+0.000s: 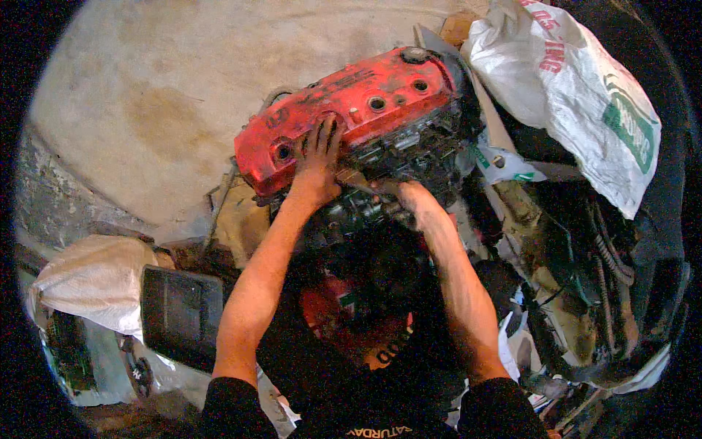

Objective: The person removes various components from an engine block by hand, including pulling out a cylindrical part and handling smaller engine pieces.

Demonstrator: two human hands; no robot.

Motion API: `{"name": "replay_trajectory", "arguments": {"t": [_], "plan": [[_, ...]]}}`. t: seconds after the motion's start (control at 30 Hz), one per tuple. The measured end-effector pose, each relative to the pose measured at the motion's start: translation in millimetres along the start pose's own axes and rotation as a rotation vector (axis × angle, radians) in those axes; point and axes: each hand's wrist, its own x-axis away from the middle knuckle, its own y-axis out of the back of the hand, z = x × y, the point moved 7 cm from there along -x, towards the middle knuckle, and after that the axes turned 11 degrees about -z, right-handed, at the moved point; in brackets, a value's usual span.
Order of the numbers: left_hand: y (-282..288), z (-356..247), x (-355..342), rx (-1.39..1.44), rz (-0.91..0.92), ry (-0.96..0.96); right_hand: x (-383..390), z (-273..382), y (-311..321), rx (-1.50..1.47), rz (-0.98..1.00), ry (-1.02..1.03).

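Note:
An engine (431, 150) with a red valve cover (351, 95) lies in front of me, its long side slanting up to the right. The cover is scuffed, with several round holes and a dark cap at its far right end. My left hand (318, 164) rests on the cover's near edge, fingers stretched out. Lower and to the right, my right hand (411, 199) is at the dark side of the engine with its fingers curled. A thin, brownish bar-like shape (358, 179) runs between the two hands; its kind is unclear. The right fingertips are partly hidden.
A white printed sack (526, 80) stands at the upper right, above dark parts and a ribbed hose (613, 256). At the lower left are a black plastic tray (183, 311) and a pale sack (91, 282). Stained concrete floor (183, 80) stretches behind the engine.

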Motion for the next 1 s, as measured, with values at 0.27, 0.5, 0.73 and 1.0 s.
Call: {"name": "replay_trajectory", "arguments": {"t": [0.27, 0.5, 0.73, 1.0], "plan": [[-3.8, 3.9, 7.3, 0.168, 0.012, -0.012, 7.2, -6.1, 47.2, -0.033, -0.052, -0.167], [-13.3, -13.0, 4.6, 0.134, -0.046, -0.08, 0.3, 4.3, 49.4, 0.055, -0.098, -0.113], [-19.0, -43.9, 29.0, 0.007, -0.076, 0.157, 10.0, 17.3, 41.5, 0.018, -0.231, 0.089], [-48.1, -32.3, 40.1, 0.166, 0.089, 0.138, 26.9, -23.7, -23.0, 0.211, -0.626, 0.621]]}}
